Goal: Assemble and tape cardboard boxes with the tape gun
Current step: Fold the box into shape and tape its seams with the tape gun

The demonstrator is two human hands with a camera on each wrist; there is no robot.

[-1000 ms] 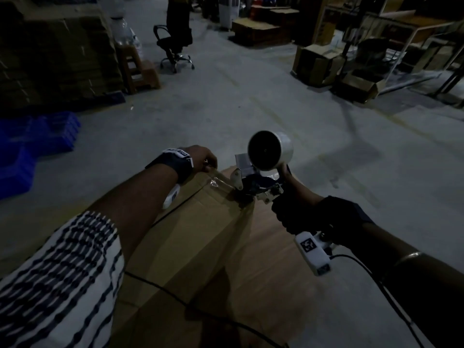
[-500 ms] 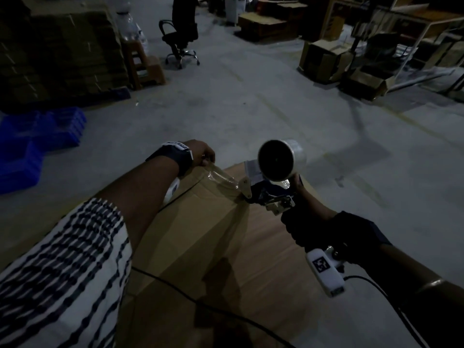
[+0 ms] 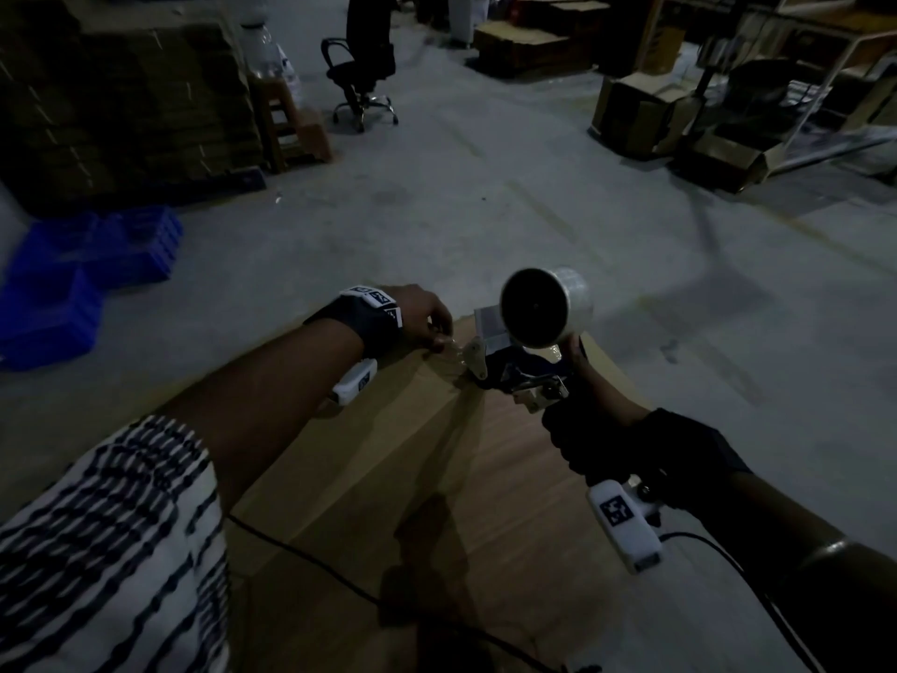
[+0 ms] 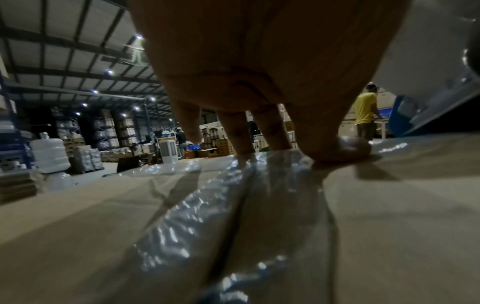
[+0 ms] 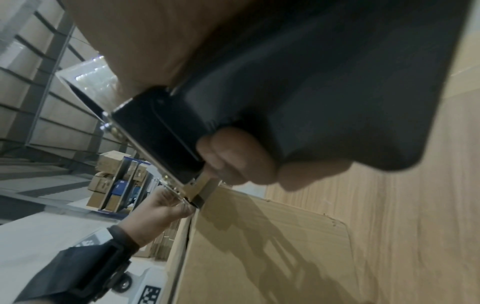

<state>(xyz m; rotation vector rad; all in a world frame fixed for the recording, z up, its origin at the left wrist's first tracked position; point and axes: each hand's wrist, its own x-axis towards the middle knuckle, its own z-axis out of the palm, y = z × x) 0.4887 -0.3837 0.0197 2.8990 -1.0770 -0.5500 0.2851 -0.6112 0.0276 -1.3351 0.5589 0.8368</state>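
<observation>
A large brown cardboard box (image 3: 388,478) fills the lower middle of the head view, its top flaps closed. Clear tape (image 4: 221,205) runs along the centre seam. My left hand (image 3: 427,318) is at the box's far edge, and its fingertips (image 4: 241,144) and thumb press the tape end flat onto the cardboard. Just right of it is the tape gun (image 3: 519,366) with its clear roll (image 3: 539,308), nose down on the box. My gloved right hand (image 3: 597,444) grips the gun's black handle (image 5: 182,133). In the right wrist view my left hand (image 5: 163,207) touches the gun's nose.
Concrete floor surrounds the box. Stacked flat cardboard (image 3: 121,99), blue crates (image 3: 73,274) and a wooden stool (image 3: 296,128) stand at left. An office chair (image 3: 361,75) is ahead, open cartons (image 3: 640,114) at right. A cable (image 3: 301,561) crosses the box. A person in yellow (image 4: 365,115) stands far off.
Half a second ago my left hand held a tape strip stretched up from the gun. Now that strip is pressed onto the box and the gap between hand and gun is shorter.
</observation>
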